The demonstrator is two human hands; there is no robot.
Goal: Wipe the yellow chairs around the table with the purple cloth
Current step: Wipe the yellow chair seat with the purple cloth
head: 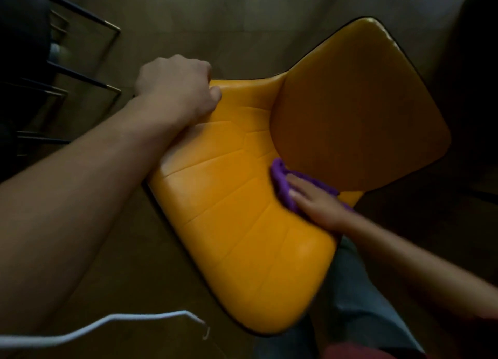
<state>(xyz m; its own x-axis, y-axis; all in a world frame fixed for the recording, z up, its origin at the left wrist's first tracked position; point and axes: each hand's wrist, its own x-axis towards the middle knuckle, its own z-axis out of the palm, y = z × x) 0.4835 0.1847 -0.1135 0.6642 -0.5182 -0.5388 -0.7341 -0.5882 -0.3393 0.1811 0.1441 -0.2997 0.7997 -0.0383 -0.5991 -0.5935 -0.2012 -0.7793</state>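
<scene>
Chair (242,224): yellow, padded, stitched panels on the backrest, dark piping along the edge. Seen from above; the backrest fills the centre, the seat (358,111) lies beyond it at upper right. Stands on a brown floor (215,14).

Cloth (283,181): purple, bunched, pressed to the chair at the crease where backrest meets seat, on the right side. Slightly blurred.

Right hand (318,205): lies flat on the cloth, fingers (296,182) stretched out and together, pushing it against the yellow surface; not curled round it. Forearm bare, entering from lower right.

Left hand (175,89): clamped on the upper left corner of the backrest, fingers wrapped over the far edge and out of sight, thumb (215,93) lying on the front face. Forearm bare, crossing from lower left.

Leg (350,291): in grey-blue trousers, beside the right edge of the backrest.

Cord (107,323): white, thin, curving across the lower left, close to the camera.

Chair legs (86,78): dark, thin, with pale tips, at upper left, well apart from the yellow chair.
</scene>
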